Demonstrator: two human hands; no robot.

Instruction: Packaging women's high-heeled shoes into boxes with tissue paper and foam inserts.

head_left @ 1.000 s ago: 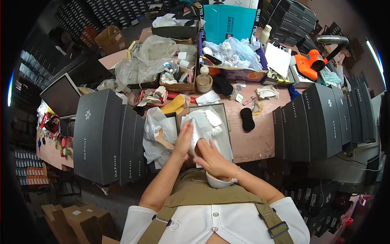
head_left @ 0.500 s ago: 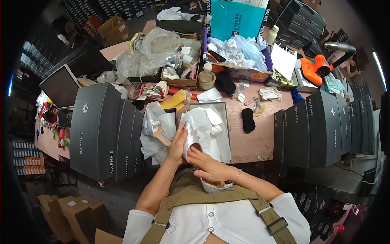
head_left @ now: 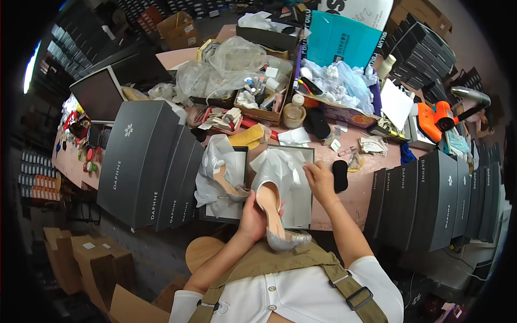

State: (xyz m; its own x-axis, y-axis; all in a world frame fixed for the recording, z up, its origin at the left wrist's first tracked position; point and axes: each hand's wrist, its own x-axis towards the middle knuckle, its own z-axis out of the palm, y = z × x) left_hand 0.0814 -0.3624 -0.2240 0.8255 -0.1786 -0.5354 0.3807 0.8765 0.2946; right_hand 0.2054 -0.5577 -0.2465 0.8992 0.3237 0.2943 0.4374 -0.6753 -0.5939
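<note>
My left hand [head_left: 252, 219] is wrapped around a silver glitter shoe [head_left: 272, 210], its toe pointing away and its tan insole facing up. The shoe is held above the near part of an open grey shoebox [head_left: 312, 207] lined with white tissue paper [head_left: 296, 196]. My right hand [head_left: 320, 180] is at the box's right edge, with its fingertips pinched beside the tissue; anything between them is too small to make out. The matching silver shoe [head_left: 219, 173] lies on white paper in the box part to the left.
Dark grey shoeboxes stand in rows at left [head_left: 142, 161] and right [head_left: 431, 199]. Behind the open box are a yellow sponge-like pad [head_left: 246, 137], a glue jar [head_left: 294, 113] and a purple carton [head_left: 339, 110] of crumpled plastic. A black oval pad [head_left: 340, 176] lies beside my right hand.
My right hand has left the shoe's opening and moved away to the box's right edge. My left hand still holds the shoe, now turned with its insole up.
</note>
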